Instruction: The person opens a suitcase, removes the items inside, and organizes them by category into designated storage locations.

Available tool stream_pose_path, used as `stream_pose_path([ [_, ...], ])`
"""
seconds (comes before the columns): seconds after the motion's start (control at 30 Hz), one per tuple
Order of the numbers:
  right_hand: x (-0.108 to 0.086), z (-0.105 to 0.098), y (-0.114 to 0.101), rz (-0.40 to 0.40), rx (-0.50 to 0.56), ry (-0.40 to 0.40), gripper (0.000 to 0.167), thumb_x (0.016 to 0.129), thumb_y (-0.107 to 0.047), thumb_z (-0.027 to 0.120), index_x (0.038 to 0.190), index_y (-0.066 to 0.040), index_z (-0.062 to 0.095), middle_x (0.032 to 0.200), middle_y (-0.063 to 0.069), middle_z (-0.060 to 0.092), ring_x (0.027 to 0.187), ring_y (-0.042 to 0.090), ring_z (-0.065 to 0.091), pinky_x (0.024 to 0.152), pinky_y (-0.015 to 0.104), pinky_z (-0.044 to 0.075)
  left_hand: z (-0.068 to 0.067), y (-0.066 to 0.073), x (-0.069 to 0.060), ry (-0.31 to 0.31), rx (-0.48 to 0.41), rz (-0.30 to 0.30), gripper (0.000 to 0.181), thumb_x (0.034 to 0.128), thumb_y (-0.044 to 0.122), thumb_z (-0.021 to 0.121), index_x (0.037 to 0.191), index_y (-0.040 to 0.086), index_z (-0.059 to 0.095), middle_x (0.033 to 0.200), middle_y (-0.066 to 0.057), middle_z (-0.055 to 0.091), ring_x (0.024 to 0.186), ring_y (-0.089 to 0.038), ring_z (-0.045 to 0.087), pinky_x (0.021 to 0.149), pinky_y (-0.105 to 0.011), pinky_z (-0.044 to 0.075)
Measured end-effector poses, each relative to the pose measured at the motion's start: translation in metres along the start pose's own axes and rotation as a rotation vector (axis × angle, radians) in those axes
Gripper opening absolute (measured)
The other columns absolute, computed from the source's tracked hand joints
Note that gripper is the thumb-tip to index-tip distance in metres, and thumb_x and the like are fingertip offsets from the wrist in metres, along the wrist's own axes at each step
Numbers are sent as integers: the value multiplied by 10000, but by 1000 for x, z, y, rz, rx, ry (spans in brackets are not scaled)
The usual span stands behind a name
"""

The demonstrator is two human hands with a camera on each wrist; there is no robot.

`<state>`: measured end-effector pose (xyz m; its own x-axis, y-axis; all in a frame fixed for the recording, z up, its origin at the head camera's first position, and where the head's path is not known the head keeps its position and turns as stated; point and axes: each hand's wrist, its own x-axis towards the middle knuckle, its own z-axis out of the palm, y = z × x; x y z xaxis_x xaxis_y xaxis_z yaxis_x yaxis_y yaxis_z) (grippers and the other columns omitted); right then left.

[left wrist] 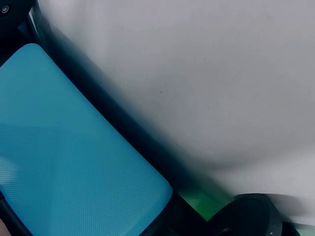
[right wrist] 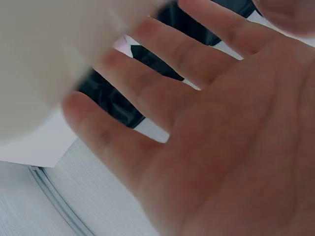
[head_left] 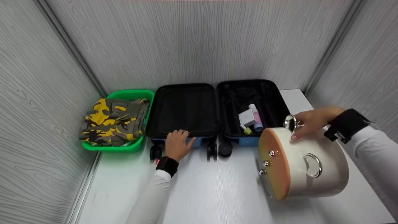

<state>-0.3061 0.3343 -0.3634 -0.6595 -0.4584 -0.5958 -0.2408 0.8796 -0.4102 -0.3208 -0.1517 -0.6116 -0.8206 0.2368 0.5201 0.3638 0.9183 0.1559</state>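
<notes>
A suitcase lies open, its bare left half (head_left: pixel 186 109) beside its right half (head_left: pixel 231 105). My left hand (head_left: pixel 178 144) rests on the left half's front rim, fingers extended over it; in the left wrist view the suitcase's blue side (left wrist: pixel 83 147) shows. A glossy cream rounded case (head_left: pixel 314 165) with metal studs on its tan end and metal ring fittings is tipped on its side at the right. My right hand (head_left: pixel 311 123) touches its upper side by a metal ring. In the right wrist view that hand's fingers (right wrist: pixel 147 93) are spread and nearly straight, tips against the case.
A white box (head_left: pixel 247 117), a pink-and-blue bottle (head_left: pixel 256 118) and a small yellow-green item (head_left: pixel 247 130) lie in the suitcase's right half. At the left, a green basket (head_left: pixel 130 148) holds folded camouflage clothing (head_left: pixel 115 121). Grey wood-grain walls (head_left: pixel 186 40) enclose the white table (head_left: pixel 211 193).
</notes>
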Motion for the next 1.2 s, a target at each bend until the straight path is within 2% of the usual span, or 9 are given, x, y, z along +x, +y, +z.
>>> stream_pose_path([
  [0.27, 3, 7, -1, 19, -62, -23, 386, 952, -441, 835, 1041, -78, 741, 912, -18, 745, 851, 127, 645, 750, 294, 544, -4, 0, 0, -20, -2, -19, 416, 1062, 476, 689, 1172, 82, 764, 1130, -143, 767, 1024, -350, 692, 907, -504, 553],
  [0.43, 7, 6, -4, 46, -83, -21, 427, 945, -494, 832, 1000, -80, 744, 874, -27, 753, 811, 121, 646, 719, 298, 547, -16, 15, 4, -62, -11, -38, 454, 1055, 402, 714, 1303, 22, 715, 1321, -213, 719, 1249, -401, 663, 1138, -581, 485],
  [0.5, 7, 6, -4, 50, -88, -14, 445, 941, -508, 832, 997, -76, 740, 872, -27, 746, 807, 124, 647, 717, 304, 555, -21, 36, 8, -57, -51, 0, 436, 1039, 337, 739, 1326, 11, 704, 1391, -233, 685, 1329, -415, 631, 1201, -606, 439],
  [0.6, 7, 6, -3, 50, -93, -7, 476, 937, -521, 831, 1004, -59, 737, 880, -14, 747, 809, 128, 655, 724, 308, 567, -33, 85, 12, -97, -232, 126, 341, 1045, 279, 734, 1280, 32, 743, 1359, -190, 713, 1298, -364, 664, 1175, -531, 491],
  [0.73, 5, 11, 0, 54, -100, 0, 502, 930, -535, 829, 983, -45, 732, 865, -8, 742, 790, 127, 644, 709, 309, 563, -50, 157, 16, -333, -634, 231, 263, 1112, 292, 628, 1136, 90, 796, 1116, -73, 785, 1028, -180, 734, 928, -315, 597],
  [0.83, 5, 14, 0, 57, -96, 7, 509, 926, -530, 833, 993, -37, 724, 878, 3, 739, 799, 135, 637, 715, 314, 561, -55, 195, 25, -507, -864, 174, 351, 1150, 328, 538, 1038, 88, 769, 968, -37, 758, 842, -63, 655, 786, -212, 541],
  [0.93, 5, 15, -1, 65, -117, 22, 577, 925, -551, 827, 1056, -2, 704, 945, 41, 743, 861, 163, 658, 760, 343, 578, -55, 221, 33, -616, -994, 83, 426, 1166, 370, 474, 997, 78, 734, 912, -21, 723, 774, -21, 576, 727, -195, 484],
  [1.07, 4, 13, -2, 69, -142, 29, 618, 928, -573, 814, 1099, 11, 704, 994, 56, 752, 899, 180, 672, 791, 366, 590, -54, 243, 39, -702, -1090, -8, 422, 1172, 376, 450, 1027, 83, 716, 926, -6, 738, 793, -42, 627, 712, -197, 497],
  [1.2, 5, 10, -3, 55, -150, 27, 577, 942, -567, 802, 1094, -14, 738, 999, 43, 769, 900, 172, 684, 798, 363, 597, -54, 252, 39, -714, -1117, -48, 370, 1177, 348, 451, 1011, 96, 665, 901, -13, 722, 767, -61, 657, 668, -199, 514],
])
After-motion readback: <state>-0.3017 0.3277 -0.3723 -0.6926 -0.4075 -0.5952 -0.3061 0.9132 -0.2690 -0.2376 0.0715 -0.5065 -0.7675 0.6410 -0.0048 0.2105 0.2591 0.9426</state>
